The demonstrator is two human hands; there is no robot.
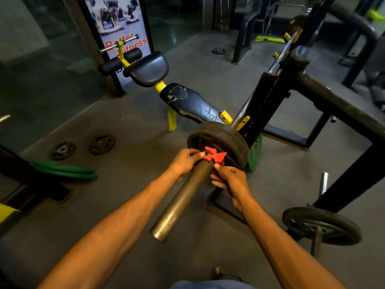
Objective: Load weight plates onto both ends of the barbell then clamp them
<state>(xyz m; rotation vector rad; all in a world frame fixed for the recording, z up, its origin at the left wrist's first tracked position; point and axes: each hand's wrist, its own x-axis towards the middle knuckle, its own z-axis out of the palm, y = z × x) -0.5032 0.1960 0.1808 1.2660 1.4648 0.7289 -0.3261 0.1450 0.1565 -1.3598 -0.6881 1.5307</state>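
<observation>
Gym floor [133,205]; barbell [183,197] free end toward person, clamp [214,155] beside plates [235,136].

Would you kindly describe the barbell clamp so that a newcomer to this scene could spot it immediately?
Find the long barbell sleeve pointing toward the camera, loaded with black weight plates. Beside those plates sits the clamp, held by the left hand and right hand. It alone is bright red.

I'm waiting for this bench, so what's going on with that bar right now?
A person is fitting a red clamp onto the near end of the barbell. The left hand pinches its left side and the right hand grips its right side. On this end, black plates already sit just behind the clamp. Whether it is locked yet cannot be told.
</observation>
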